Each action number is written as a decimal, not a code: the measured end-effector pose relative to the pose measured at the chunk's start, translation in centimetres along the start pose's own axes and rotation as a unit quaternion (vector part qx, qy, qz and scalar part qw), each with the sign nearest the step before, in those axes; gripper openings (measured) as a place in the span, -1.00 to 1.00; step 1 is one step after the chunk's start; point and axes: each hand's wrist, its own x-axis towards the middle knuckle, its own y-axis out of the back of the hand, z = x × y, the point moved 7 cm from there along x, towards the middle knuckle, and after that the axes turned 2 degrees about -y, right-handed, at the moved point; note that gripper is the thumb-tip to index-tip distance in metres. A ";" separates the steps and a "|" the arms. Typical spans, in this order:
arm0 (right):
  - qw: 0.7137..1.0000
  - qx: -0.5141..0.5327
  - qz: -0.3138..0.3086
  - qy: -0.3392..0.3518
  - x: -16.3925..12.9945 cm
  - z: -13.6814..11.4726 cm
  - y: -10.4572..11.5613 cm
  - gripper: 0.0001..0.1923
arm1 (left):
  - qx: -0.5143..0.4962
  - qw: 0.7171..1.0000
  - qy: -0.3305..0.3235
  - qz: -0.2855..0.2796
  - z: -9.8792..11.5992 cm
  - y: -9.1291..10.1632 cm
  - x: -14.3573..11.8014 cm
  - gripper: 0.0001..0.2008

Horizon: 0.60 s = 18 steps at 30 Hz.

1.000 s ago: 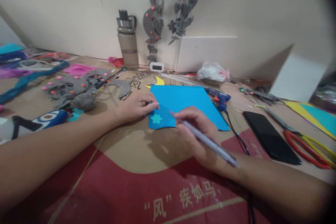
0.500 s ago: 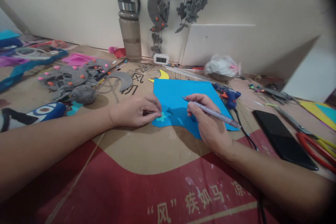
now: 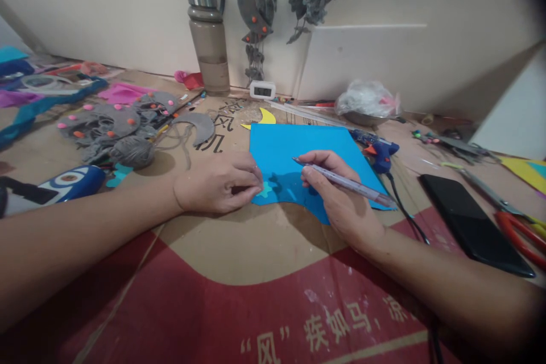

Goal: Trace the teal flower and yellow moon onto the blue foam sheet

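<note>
A bright blue sheet (image 3: 298,145) with a wavy, cut near edge lies flat on the cardboard. At its lower left corner is a small turquoise flower cutout (image 3: 265,189). My left hand (image 3: 224,183) is closed, its pinched fingertips on the left side of that cutout and part of it hidden beneath them. My right hand (image 3: 341,196) grips a clear purplish pen (image 3: 347,182), tip pointing left, above the sheet. Whether the tip touches the sheet is hard to tell. A yellow crescent (image 3: 267,116) shows behind the sheet's far left corner.
Right of the sheet are a blue glue gun (image 3: 383,154) with a cord, a black phone (image 3: 473,224) and red-handled scissors (image 3: 518,239). A water bottle (image 3: 209,40) and small clock (image 3: 263,90) stand by the wall. Grey felt shapes and yarn (image 3: 133,151) lie left.
The view has shifted slightly. Both hands stay nearly in place, the left still pinching at the cutout. The right holds the pen as before, its tip a touch further left.
</note>
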 end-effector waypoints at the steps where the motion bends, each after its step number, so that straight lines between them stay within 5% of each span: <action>1: 1.000 -0.005 0.001 0.004 -0.1 -0.2 0.0 -0.82 | -0.003 1.000 0.004 0.005 -0.1 0.0 0.0 -0.84; 11: 0.985 -0.057 0.012 0.161 -1.7 -3.2 -0.3 -0.87 | -0.011 1.000 0.014 -0.017 0.0 0.0 -0.3 -0.85; 18: 0.991 -0.061 -0.068 0.097 -1.1 -2.2 -1.4 -0.78 | -0.023 0.999 0.021 -0.025 -0.2 0.1 -0.3 -0.82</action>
